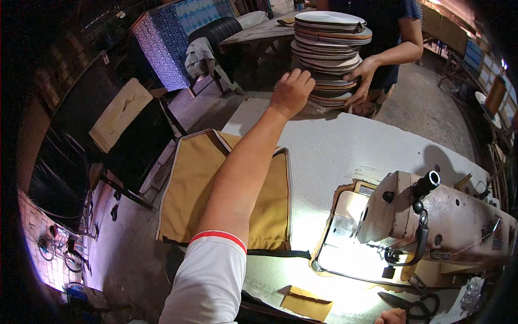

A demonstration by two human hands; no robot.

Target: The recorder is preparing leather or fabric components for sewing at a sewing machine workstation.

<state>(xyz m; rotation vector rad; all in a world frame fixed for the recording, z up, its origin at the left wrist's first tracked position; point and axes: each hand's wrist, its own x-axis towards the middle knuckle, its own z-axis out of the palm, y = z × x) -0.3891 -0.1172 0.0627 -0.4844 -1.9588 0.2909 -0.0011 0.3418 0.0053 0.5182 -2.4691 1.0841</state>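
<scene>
A tall stack of round flat discs [329, 51], pale with dark and brown edges, stands at the far edge of the white sewing table [345, 129]. My left hand [293, 92] reaches out to the stack's left side, with its fingers curled against it. Another person's hand [364, 78] supports the stack from the right. Below my left forearm lies a tan fabric piece [189, 189] with striped edging. My right hand [391, 316] shows only in part at the bottom edge, fingers curled, beside black scissors [423, 306]. What it holds, if anything, is hidden.
A sewing machine [431, 210] with a lit needle area takes up the table's right side. A small tan fabric piece [307, 303] lies near the front edge. To the left stands a dark chair [129, 146] with a cardboard piece [120, 113]. The other person stands beyond the table.
</scene>
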